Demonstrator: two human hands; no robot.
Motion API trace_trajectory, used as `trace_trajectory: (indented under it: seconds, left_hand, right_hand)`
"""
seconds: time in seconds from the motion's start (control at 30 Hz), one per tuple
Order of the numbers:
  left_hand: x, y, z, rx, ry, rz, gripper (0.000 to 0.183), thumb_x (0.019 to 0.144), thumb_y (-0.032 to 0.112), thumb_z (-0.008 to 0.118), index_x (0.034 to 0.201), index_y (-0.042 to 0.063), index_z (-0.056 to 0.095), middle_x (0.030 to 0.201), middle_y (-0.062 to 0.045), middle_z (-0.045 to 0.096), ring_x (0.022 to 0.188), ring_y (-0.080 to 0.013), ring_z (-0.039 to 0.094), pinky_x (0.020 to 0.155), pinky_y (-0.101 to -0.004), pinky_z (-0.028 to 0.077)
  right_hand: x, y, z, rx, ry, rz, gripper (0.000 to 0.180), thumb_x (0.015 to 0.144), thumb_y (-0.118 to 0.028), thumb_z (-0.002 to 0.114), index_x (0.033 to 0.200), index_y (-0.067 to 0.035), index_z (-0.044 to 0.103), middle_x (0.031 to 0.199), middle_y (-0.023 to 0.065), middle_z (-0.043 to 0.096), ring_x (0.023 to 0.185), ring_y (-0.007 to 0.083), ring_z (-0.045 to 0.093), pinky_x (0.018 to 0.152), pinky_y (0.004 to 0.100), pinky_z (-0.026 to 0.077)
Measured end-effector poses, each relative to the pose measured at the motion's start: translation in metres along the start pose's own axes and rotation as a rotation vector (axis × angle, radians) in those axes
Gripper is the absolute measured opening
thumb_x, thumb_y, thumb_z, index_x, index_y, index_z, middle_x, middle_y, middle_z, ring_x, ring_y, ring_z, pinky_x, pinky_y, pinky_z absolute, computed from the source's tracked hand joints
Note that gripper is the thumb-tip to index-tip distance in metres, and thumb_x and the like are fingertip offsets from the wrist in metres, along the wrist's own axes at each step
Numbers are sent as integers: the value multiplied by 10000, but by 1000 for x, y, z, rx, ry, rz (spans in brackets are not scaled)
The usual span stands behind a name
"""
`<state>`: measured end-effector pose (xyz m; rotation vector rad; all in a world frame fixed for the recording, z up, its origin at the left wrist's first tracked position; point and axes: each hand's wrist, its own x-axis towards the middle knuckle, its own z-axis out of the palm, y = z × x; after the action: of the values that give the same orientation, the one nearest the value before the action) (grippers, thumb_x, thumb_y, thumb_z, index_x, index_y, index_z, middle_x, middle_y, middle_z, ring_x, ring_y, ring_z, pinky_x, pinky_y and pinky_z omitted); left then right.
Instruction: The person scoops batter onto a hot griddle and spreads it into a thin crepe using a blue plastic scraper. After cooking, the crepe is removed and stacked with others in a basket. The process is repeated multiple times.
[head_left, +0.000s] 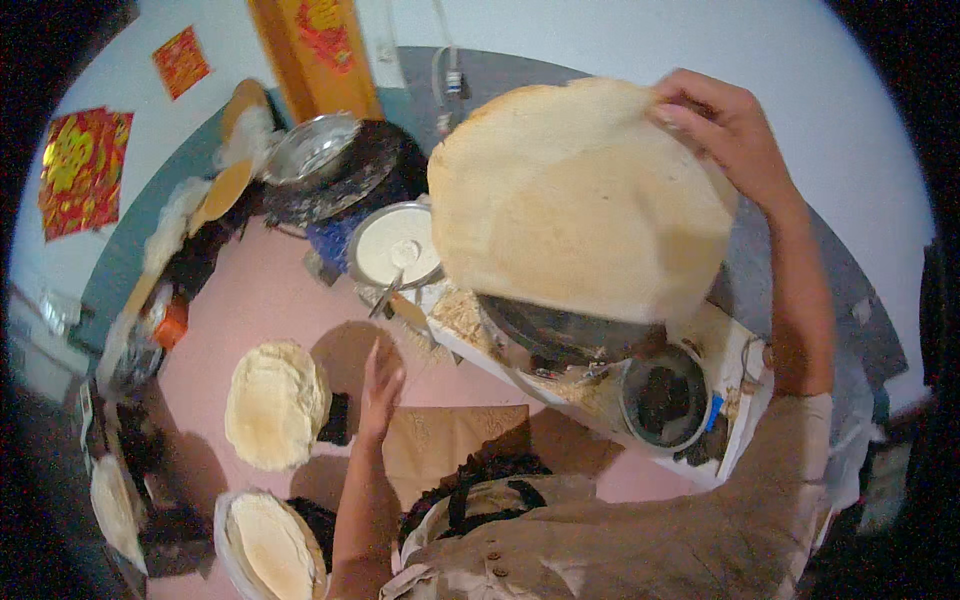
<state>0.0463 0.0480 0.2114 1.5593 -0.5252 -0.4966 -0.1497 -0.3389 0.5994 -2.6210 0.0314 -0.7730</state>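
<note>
My right hand (712, 127) pinches the upper right edge of a large, thin, round pancake (585, 202) and holds it up. The pancake hangs over a dark round griddle (555, 326), hiding most of it. Lower and to the left, my left hand (382, 386) is empty, its fingers extended. Beside that hand, a stack of pale pancakes (274, 405) rests on a low support. More pancakes (274, 544) lie in a basket near the bottom edge. A metal bowl of pale batter (371, 244) stands left of the griddle, with a ladle (405, 255) in it.
A white tray (720, 469) surrounds the griddle and holds a round, rimmed vessel (667, 394). Behind the batter, a shiny metal basin (315, 146) sits on a dark wok (375, 169). A wooden spoon (229, 187) and an orange object (172, 321) are at left along the wall.
</note>
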Motion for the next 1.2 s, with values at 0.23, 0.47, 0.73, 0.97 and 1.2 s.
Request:
trace_trajectory:
  seconds: [0.23,0.47,0.73,0.97,1.2]
  left_hand:
    - [-9,36,-9,-523,9,-147,466,891,231,657,1290,19,543,1254,-89,598,1144,-169,558,975,-315,429]
    - [-127,-5,-49,-398,339,-276,381,873,237,677,1183,24,616,1089,-31,656,970,-153,599,891,-309,465]
    - [-348,-41,-94,-545,541,-93,453,880,279,691,1223,0,591,1094,-20,652,983,-119,583,895,-288,455]
    - [-546,-81,-102,-683,1091,-173,451,876,234,687,1252,12,575,1129,-33,642,1024,-142,588,899,-317,471]
    - [-762,-64,-91,-790,1485,-328,489,848,207,710,1262,-6,560,1151,-57,639,1018,-145,606,904,-294,480]
  right_hand:
    - [18,41,85,161,-86,170,183,863,-218,639,892,-38,626,781,-36,554,717,55,484,629,230,396]
    - [17,41,193,262,-299,92,208,872,-220,622,941,-24,617,906,33,600,883,139,553,823,291,448]
    - [-20,-80,306,343,-529,-133,90,919,-120,569,939,-38,599,908,23,586,870,134,536,822,267,431]
    - [-36,-337,479,587,-1005,-359,102,896,-127,598,910,-27,583,864,-2,554,839,92,504,788,232,409]
    - [-191,-496,608,801,-1405,-360,162,867,-204,657,869,-48,614,825,-25,585,784,80,539,717,250,451]
